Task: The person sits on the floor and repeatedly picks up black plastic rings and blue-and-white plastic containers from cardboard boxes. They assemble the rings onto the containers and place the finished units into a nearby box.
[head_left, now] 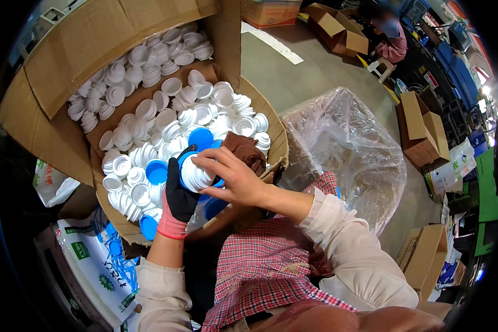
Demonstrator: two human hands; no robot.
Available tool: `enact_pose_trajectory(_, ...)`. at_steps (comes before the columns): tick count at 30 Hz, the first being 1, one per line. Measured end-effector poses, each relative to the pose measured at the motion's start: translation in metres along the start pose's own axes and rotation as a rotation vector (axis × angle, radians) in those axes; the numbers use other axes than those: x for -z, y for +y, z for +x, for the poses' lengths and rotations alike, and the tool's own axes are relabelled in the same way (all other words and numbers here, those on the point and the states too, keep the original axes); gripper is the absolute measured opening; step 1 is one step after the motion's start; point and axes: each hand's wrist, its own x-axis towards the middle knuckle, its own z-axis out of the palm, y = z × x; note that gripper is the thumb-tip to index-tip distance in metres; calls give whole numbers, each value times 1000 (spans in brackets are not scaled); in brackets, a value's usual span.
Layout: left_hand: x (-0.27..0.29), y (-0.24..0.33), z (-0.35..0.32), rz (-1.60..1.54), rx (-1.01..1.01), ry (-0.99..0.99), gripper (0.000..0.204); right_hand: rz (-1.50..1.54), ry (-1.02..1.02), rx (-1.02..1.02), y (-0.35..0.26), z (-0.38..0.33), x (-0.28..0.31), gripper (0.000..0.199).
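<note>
Head view, looking straight down: one big cardboard box [50, 138] sits tilted open in front of the person, packed with white caps [149, 110], far too many to count, piled loose and in short stacks across two layers. Blue lids [201, 136] show among them, about five that I can make out: one near the middle of the pile, one at its left, one low by the box edge, and more under the hands.

Two hands are at work, meeting over the box's lower right corner. Left hand [178, 196], in a black glove with a pink cuff, comes up from below, forearm nearly vertical, fingers wrapped upward around a small stack of white caps [196, 174] seated in a blue lid. Right hand [232, 177] is bare, reaching in from the right with the elbow bent out, wrist turned inward, fingers spread and curled over the top of that same stack, pressing on it. So both hands grip the one stack, just above the box's front rim.

One brown cloth [246, 150] lies on the caps, touching the right hand's knuckles. One clear plastic bag [348, 149] bulges just right of the box. One person sits far off, top right, beside more cardboard boxes.
</note>
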Motion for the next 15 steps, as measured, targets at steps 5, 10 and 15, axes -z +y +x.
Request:
enact_pose_trajectory(5, -1, 3, 1, 136, -34, -6, 87, 9, -1, -5, 1, 0, 1, 68)
enact_pose_trajectory(10, -1, 2, 2, 43, -2, -23, 82, 8, 4, -5, 1, 0, 2, 68)
enact_pose_trajectory(15, 3, -8, 0, -17, 3, -34, 61, 39, 33, -28, -1, 1, 1, 66)
